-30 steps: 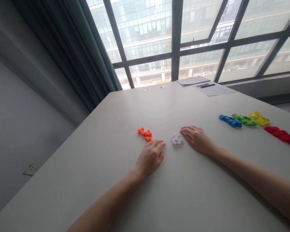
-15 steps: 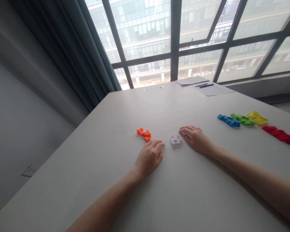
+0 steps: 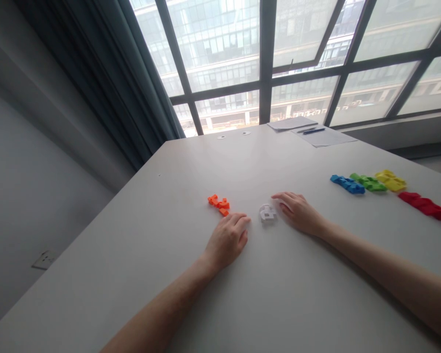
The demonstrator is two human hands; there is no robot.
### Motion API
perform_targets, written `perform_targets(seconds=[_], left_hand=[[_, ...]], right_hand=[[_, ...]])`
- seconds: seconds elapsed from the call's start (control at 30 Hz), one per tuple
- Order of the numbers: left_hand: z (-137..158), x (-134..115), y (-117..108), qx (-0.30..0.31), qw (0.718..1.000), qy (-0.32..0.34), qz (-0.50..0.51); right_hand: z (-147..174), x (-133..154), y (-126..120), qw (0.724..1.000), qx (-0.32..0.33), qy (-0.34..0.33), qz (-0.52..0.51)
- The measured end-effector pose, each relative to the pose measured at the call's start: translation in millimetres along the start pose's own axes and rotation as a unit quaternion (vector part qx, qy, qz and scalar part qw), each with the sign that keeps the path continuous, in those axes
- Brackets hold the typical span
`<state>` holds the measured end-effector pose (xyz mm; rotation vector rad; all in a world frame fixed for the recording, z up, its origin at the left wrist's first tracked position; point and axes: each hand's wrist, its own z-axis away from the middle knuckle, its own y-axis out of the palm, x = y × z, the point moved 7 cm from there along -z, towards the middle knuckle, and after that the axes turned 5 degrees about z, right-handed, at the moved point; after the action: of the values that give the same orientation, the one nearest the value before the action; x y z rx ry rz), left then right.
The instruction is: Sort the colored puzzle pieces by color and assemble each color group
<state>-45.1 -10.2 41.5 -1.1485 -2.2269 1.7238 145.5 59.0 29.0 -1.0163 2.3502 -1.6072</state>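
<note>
Both hands rest on the white table. My left hand lies beside the orange pieces, its loosely bent fingers holding nothing that I can see. Those pieces are small and blocky, in a short group just beyond its knuckles. Between the two hands sits a small white object with a rounded, partly clear outline and a square block-like part in its middle; its exact kind is unclear. My right hand rests just right of it, fingers stretched out and holding nothing.
To the right lie rows of blue pieces, green pieces, yellow pieces and red pieces. At the table's far edge are sheets of paper with pens. Behind stand a window and a dark curtain.
</note>
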Motion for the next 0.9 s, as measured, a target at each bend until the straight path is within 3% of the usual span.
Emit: perform_targets(seconds=[0.33, 0.9], left_hand=[[0.4, 0.3, 0.6, 0.001, 1.0, 0.001, -0.003], [-1.0, -0.6, 1.3, 0.004, 1.0, 0.0, -0.01]], right_hand=[[3.2, 27.3, -9.5, 0.992, 0.041, -0.106, -0.046], [1.4, 32.0, -0.5, 0.991, 0.052, -0.12, -0.01]])
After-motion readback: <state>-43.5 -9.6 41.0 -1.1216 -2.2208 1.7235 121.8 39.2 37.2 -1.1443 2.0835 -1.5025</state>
